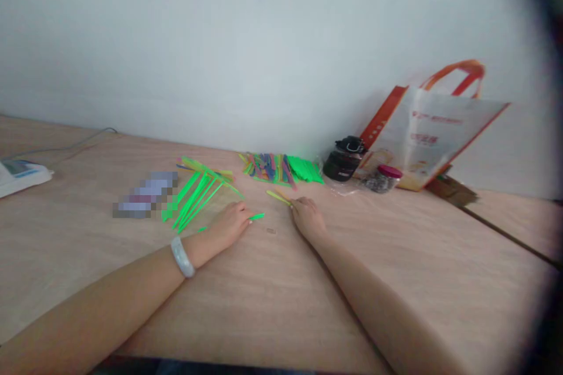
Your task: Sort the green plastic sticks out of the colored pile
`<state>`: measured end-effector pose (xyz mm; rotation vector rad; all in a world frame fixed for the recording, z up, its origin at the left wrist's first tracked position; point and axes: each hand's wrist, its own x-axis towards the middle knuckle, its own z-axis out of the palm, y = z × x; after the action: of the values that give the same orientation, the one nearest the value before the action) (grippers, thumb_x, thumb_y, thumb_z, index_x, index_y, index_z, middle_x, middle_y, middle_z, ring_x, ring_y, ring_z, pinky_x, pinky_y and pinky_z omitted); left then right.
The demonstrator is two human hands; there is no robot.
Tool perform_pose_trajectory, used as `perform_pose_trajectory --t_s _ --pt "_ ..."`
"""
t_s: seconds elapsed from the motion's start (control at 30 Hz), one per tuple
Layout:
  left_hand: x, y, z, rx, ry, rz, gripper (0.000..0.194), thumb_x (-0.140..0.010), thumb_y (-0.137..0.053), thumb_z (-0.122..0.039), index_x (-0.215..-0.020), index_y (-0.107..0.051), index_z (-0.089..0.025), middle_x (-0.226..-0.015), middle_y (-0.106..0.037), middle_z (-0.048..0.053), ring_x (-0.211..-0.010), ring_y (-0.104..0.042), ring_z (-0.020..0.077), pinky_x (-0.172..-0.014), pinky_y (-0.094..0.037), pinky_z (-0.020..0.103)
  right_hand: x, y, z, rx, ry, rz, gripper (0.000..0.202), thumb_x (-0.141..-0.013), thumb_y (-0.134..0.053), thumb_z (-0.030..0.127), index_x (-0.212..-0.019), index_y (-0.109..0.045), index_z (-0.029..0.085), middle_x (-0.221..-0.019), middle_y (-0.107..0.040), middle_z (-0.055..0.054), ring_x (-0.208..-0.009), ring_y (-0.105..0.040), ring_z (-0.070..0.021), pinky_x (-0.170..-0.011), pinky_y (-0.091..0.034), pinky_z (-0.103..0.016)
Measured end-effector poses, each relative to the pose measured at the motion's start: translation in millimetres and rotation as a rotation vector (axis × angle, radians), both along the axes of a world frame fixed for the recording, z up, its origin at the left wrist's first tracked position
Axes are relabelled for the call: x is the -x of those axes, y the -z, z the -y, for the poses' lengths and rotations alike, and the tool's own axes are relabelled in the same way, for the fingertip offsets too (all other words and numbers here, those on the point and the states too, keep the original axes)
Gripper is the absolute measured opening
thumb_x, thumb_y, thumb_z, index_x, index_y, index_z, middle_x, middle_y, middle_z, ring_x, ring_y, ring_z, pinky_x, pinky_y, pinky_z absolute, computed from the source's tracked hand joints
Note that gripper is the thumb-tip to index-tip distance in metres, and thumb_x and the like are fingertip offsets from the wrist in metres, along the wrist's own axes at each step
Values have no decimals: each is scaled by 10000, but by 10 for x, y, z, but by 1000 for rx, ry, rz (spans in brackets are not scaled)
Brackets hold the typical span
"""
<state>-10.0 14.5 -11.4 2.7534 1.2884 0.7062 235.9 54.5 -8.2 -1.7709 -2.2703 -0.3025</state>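
Note:
My left hand (229, 224), wearing a pale bangle (182, 258) on the wrist, is closed on a thin green strip (257, 217) that sticks out to the right past the fingertips. My right hand (309, 220) pinches a yellow strip (278, 197), whose free end points left and away from me; an orange sliver shows beside it. Several bright green strips (193, 202) lie fanned out beyond my left hand, with mixed coloured strips at their far end. On the table between the hands is a small pale rectangular outline (271, 231), too faint to name.
By the wall lie a row of multicoloured strips (268, 168) and a green bundle (307, 169). To their right stand a black bottle (342, 159), a red-lidded jar (382, 179) and a tote bag (433, 132). A blurred-out flat object (147, 194) and a white device (26, 176) are left.

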Motion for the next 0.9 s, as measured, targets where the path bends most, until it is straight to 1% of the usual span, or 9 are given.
perform_pose_trajectory --t_s 0.17,0.3,0.37,0.43,0.57,0.67,0.73,0.83,0.9 --pt "7 -121 65 -51 -30 -4 210 -905 -466 -252 -1046 -608 -187 -953 -571 50 -930 -525 179 -862 -444 331 -11 -9 8 13 -9 -37 292 -890 -393 155 -1011 -657 118 -1007 -634 -122 -958 -546 -201 -869 -386 -275" --pt "172 -228 26 -190 -272 -29 208 -897 -443 -199 -1051 -574 -149 -1064 -542 98 -990 -507 218 -881 -428 374 -41 26 21 -1 -28 -71 292 -887 -399 152 -1038 -647 123 -1026 -631 -126 -974 -549 -197 -878 -395 -282" --pt "311 -218 -48 -233 -413 -83 247 -876 -447 -164 -1099 -550 -138 -1082 -542 118 -1012 -502 245 -888 -419 400 -55 50 30 -11 -29 -86 295 -882 -410 157 -1070 -636 134 -1043 -627 -125 -984 -547 -200 -881 -399 -293" --pt "447 -176 -133 -242 -476 -146 277 -864 -433 -138 -1118 -543 -129 -1044 -567 125 -1020 -507 259 -910 -404 417 -64 68 40 -13 -27 -99 300 -881 -414 164 -1088 -630 142 -1057 -622 -123 -995 -545 -200 -890 -401 -299" --pt "563 -127 -213 -216 -444 -165 308 -870 -379 -120 -1123 -555 -124 -966 -612 121 -986 -540 256 -915 -406 430 -58 60 70 -29 -49 -150 299 -880 -414 184 -1083 -630 141 -1069 -617 -120 -1015 -540 -199 -919 -398 -309" --pt "453 -172 -134 -196 -391 -97 297 -886 -379 -147 -1119 -561 -137 -983 -608 110 -962 -551 241 -868 -443 406 3 22 121 -86 -117 -285 300 -882 -413 222 -1082 -628 160 -1075 -621 -111 -1032 -537 -204 -928 -401 -328" --pt "317 -208 -33 -189 -286 -37 282 -896 -387 -162 -1118 -561 -154 -1015 -599 92 -978 -544 220 -869 -450 378 93 -7 178 -86 -194 -431 304 -895 -401 282 -1063 -633 179 -1062 -633 -94 -1017 -551 -200 -911 -413 -331" --pt "104 -221 124 -165 -134 32 287 -900 -399 -157 -1149 -541 -177 -1021 -594 69 -980 -536 196 -867 -457 345 288 -43 293 38 -301 -674 330 -901 -391 385 -1002 -642 197 -1013 -659 -65 -953 -585 -187 -856 -437 -321" --pt "-7 -201 200 -142 -69 36 269 -895 -411 -150 -1128 -544 -178 -991 -594 62 -948 -541 193 -839 -468 339 419 -62 371 172 -353 -789 354 -899 -374 428 -931 -642 200 -890 -669 -41 -826 -600 -175 -745 -459 -296"
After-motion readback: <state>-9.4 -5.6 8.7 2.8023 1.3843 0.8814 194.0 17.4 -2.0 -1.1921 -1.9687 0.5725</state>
